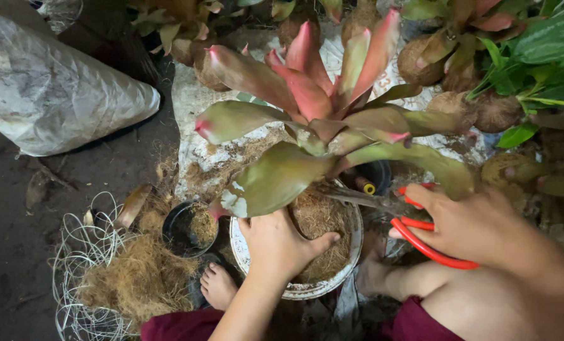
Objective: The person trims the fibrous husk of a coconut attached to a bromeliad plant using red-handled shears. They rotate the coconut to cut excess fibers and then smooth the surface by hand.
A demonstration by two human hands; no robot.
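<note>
Left hand (281,243) pressed flat on the brown coconut fibre packed in the round white pot (244,243), fingers spread wide, seemingly steadying the red-and-green broad-leaved plant (307,101) rooted there, between the bare feet on the ground. Right hand (478,227) closed around orange-handled scissors (421,243), blades reaching in under the leaves toward the plant's base. Small black plastic pot (178,221) beside a loose fibre pile (140,278).
</note>
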